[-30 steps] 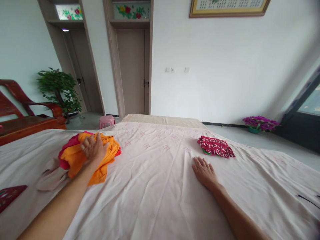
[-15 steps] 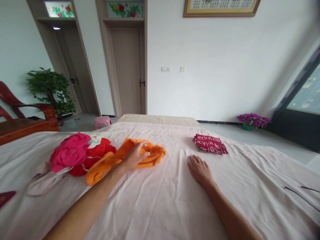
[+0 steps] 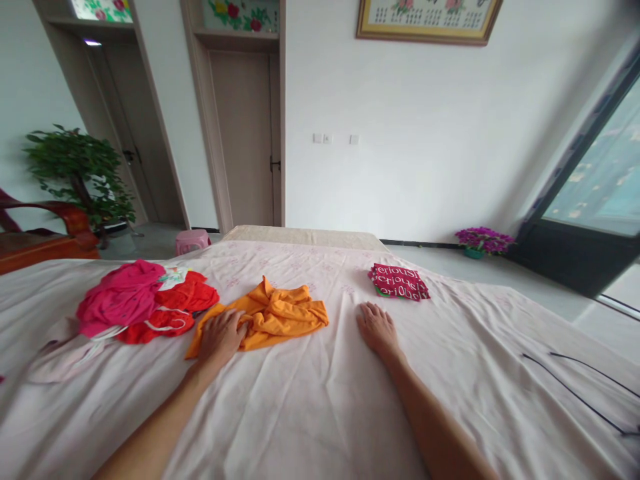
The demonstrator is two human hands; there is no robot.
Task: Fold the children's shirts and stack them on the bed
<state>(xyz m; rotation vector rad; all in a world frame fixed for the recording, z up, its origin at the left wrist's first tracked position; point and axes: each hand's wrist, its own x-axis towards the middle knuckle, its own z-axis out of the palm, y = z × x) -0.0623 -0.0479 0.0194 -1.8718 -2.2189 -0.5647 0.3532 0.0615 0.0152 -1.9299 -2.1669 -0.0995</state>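
The orange cloth lies crumpled on the sheet. The left hand covers its left end; grip closure cannot be determined. The right hand lies flat, empty. Dragging the cloth could ruck the loose sheet.

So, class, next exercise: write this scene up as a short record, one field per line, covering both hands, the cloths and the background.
Left hand: on the near left part of the orange cloth; grip unclear
Right hand: palm down on the pale sheet
Orange cloth: crumpled, between the hands
Left pile: pink cloth and red cloth, bunched
Beyond right hand: maroon cloth with white lettering
Background: pink stool, green plant, purple flowers
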